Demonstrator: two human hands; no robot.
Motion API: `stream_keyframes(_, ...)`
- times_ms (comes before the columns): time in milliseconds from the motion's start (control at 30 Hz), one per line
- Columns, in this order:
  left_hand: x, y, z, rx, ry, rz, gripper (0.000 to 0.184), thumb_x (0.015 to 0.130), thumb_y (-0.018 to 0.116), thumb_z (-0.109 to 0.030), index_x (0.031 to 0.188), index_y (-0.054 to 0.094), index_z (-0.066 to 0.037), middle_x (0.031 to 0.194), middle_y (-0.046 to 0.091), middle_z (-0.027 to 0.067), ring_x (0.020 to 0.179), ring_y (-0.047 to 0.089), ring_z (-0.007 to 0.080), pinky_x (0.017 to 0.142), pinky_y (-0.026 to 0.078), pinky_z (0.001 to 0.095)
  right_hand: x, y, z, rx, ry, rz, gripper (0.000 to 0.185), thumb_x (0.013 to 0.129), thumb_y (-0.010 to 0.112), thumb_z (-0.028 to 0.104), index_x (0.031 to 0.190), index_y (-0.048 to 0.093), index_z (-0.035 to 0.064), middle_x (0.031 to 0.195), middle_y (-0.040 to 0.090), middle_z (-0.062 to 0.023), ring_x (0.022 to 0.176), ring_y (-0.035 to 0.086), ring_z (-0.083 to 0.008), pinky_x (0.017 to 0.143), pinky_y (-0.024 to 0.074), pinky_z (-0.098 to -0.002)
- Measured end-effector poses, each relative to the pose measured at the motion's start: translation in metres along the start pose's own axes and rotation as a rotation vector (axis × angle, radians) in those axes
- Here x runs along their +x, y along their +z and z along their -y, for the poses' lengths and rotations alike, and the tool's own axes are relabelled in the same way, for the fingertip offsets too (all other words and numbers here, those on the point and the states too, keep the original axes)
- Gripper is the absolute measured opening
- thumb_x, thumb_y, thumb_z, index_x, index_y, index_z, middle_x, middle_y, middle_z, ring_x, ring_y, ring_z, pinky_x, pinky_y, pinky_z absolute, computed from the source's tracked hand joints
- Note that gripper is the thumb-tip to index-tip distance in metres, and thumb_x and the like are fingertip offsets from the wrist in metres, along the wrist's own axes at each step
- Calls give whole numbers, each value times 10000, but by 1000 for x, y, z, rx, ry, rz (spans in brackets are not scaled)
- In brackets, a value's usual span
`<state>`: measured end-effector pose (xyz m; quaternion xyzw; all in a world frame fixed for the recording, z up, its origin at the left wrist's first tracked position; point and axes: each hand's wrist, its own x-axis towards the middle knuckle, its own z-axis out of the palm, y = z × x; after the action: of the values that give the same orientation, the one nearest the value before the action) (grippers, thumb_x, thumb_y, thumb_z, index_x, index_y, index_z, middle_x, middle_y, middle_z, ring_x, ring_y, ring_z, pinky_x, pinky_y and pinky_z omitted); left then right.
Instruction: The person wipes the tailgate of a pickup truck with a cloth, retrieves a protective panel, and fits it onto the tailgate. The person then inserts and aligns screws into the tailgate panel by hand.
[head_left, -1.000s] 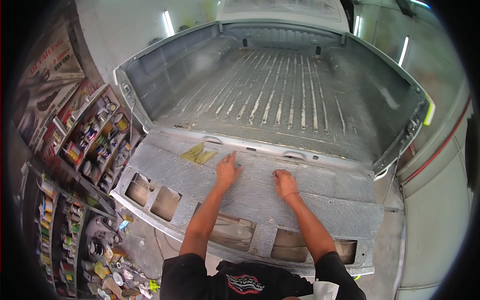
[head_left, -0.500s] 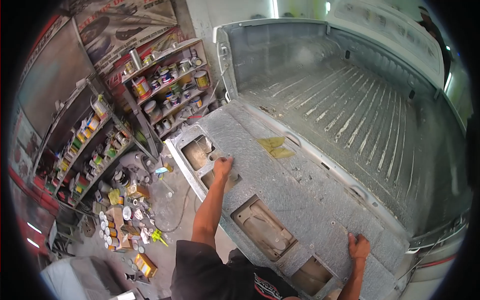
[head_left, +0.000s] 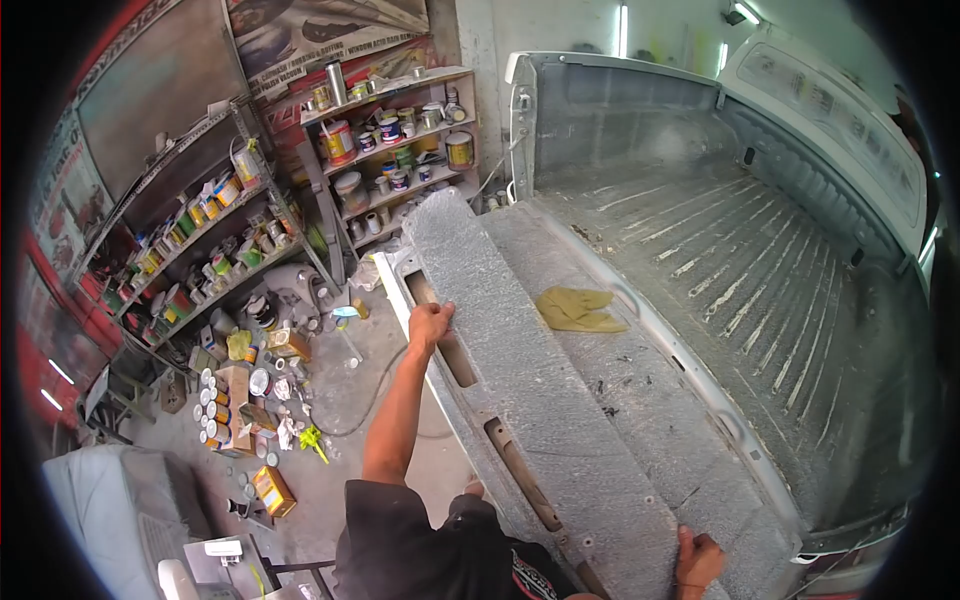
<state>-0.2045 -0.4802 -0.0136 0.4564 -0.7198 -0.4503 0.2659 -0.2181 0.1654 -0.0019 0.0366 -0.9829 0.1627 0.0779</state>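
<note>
A long grey speckled panel (head_left: pixel 540 400) lies at a slant over the lowered tailgate (head_left: pixel 690 440) of a pickup truck. My left hand (head_left: pixel 431 325) is closed on its near edge, toward the far left end. At the opposite end my right hand (head_left: pixel 699 558) has its fingers curled round the panel's edge. Along the near side, several cut-outs in the tailgate show, partly covered by the panel, among them a long opening (head_left: pixel 522 475). A crumpled yellow-green cloth (head_left: pixel 580 309) rests on the tailgate just beyond the panel.
Behind the tailgate is the ribbed truck bed (head_left: pixel 740 270). Shelves (head_left: pixel 400 150) of paint cans stand at the back left, beside a second rack (head_left: pixel 200 230). Cans, a cardboard box (head_left: pixel 236 395) and a yellow tin (head_left: pixel 273 490) crowd the floor. A covered object (head_left: pixel 125 510) sits lower left.
The panel has slid toward me over the tailgate, covering more of the cut-outs and baring the whole cloth. Both hands moved with it. My view has turned somewhat to the left.
</note>
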Motion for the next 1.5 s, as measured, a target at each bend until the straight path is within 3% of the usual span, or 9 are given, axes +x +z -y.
stream_keyframes(133,22,-5,58,513,49,-80,497,797,673,-460,764,716,33,716,685,206,738,688,355,758,534,418,-17,28,16,17,-2,3,566,746,718,540,652,674,-16,611,615,-238,572,617,-418,566,472,-493)
stream_keyframes(500,2,-22,38,521,-93,47,399,796,718,-391,761,713,7,691,692,160,736,703,307,708,550,394,-32,43,15,103,-46,33,547,742,734,499,651,637,-32,603,604,-236,560,600,-436,554,468,-497)
stream_keyframes(633,-23,-28,-13,837,207,-270,375,796,719,-437,894,712,-76,833,717,122,726,699,328,665,556,418,-40,42,21,-9,-199,-87,403,824,690,378,734,643,-11,820,638,-222,765,592,-414,708,469,-494)
stream_keyframes(767,8,1,-3,885,833,-357,600,854,610,-551,1275,591,-124,1317,559,184,1221,504,411,1001,397,530,-53,20,36,5,-106,-60,232,833,689,194,958,677,-2,1019,638,-195,1009,556,-396,887,442,-478)
stream_keyframes(833,17,16,20,994,608,-31,716,874,547,-596,1421,454,-143,1491,362,203,1379,295,427,1106,222,579,-60,22,32,23,-107,-91,269,829,694,220,989,679,4,1090,625,-194,1050,548,-398,922,432,-490)
stream_keyframes(900,25,24,62,1027,559,138,735,885,514,-606,1448,416,-144,1527,298,213,1402,264,421,1113,214,585,-76,12,26,19,-8,-96,263,827,694,213,984,677,2,1123,613,-199,1072,539,-401,933,427,-488)
stream_keyframes(1167,24,-6,84,759,655,270,704,846,665,-487,1383,496,-65,1476,250,368,1387,261,474,1125,250,510,-160,-30,-62,-208,390,-272,292,836,669,163,1071,640,-8,1231,552,-233,1122,513,-424,958,422,-490)
stream_keyframes(1333,-15,1,93,1044,535,275,806,904,502,-601,1492,316,-82,1506,206,350,1427,160,471,1135,169,571,-205,0,-114,-254,495,-114,469,938,523,167,1343,464,-62,1407,436,-274,1323,379,-445,1112,313,-472)
stream_keyframes(1500,-19,2,78,1175,497,318,852,913,398,-665,1531,203,-112,1521,192,330,1434,140,467,1154,100,562,-199,2,-111,-232,526,-156,474,931,527,164,1338,459,-69,1404,435,-281,1320,377,-457,1113,309,-476)
